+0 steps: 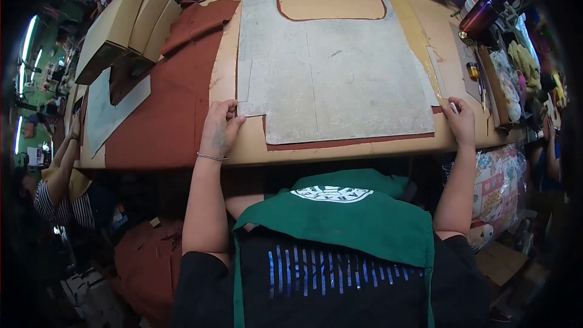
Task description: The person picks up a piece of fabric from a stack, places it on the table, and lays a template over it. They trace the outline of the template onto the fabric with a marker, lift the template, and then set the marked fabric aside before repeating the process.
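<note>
A large grey pattern template [352, 73] with a U-shaped cutout at its far side lies flat on the table. Reddish-brown fabric [340, 144] peeks out from under its near edge. My left hand [220, 129] is closed in a pinch at the template's near left corner, thumb and fingertips at the edge. At the near right corner, my right hand [460, 121] is closed around a small white stick [453, 107], possibly chalk. A yellowish strip [419, 39] runs along the template's right side.
More reddish-brown fabric [164, 115] covers the table's left part, with cardboard boxes [112, 30] and a grey-white template piece [118, 112] on it. At right are a yellow-and-black small item [473, 71], pens, a dark red tumbler [483, 15] and a cardboard tray [493, 85]. Another person's arm [64, 146] is at far left.
</note>
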Motion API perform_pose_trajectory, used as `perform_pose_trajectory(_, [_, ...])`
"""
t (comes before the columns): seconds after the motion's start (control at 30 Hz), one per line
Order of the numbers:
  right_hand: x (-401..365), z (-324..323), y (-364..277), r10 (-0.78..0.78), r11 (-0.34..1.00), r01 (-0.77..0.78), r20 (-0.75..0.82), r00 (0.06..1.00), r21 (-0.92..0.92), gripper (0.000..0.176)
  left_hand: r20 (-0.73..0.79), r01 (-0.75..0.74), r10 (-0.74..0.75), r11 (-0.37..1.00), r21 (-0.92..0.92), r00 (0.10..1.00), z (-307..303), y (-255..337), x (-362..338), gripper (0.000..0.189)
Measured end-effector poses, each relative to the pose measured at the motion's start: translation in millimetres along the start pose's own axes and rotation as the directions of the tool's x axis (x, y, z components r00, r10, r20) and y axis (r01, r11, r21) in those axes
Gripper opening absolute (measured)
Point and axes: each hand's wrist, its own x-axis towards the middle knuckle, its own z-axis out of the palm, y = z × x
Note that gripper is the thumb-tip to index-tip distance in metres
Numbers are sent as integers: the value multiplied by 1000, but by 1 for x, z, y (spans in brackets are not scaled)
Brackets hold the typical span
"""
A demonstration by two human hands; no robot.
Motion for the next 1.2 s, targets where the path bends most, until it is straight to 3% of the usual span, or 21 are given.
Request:
perform_pose_trajectory(0.07, [3,-3,4,43,990,-49,49,998,129,27,35,47,-44,995,-82,998,-1,-7,4,35])
perform_pose_trajectory(0.17, [9,-1,6,90,995,-90,13,996,38,23,-17,145,-156,951,-272,988,7,-10,23,33])
perform_pose_trajectory(0.27, [13,-2,-5,219,958,-223,44,975,179,17,35,213,-210,967,-137,977,8,-11,36,32])
perform_pose_trajectory(0.33, [14,-3,-9,269,922,-279,73,960,267,13,80,224,-213,962,-157,974,8,-6,40,33])
perform_pose_trajectory(0.43, [13,1,-7,220,888,-241,98,971,392,10,105,249,-231,945,-212,967,6,-12,46,34])
perform_pose_trajectory(0.5, [12,2,-4,176,926,-191,73,982,326,9,107,272,-254,938,-214,961,7,-13,46,34])
perform_pose_trajectory(0.6, [9,4,-6,167,937,-172,44,985,305,10,123,276,-248,888,-367,961,11,-16,45,34])
perform_pose_trajectory(0.83, [8,5,4,74,996,-71,-41,996,59,17,110,256,-235,931,-262,966,11,-11,44,33])
perform_pose_trajectory(1.03, [7,5,5,54,997,-53,-23,998,63,17,137,252,-228,948,-196,964,9,-6,45,37])
perform_pose_trajectory(1.1, [4,0,1,2,1000,-3,-49,999,-20,17,161,228,-197,951,-209,967,10,-10,45,39])
perform_pose_trajectory(1.2, [13,4,17,-133,991,133,-19,991,4,17,126,204,-164,866,-457,978,14,-4,42,45])
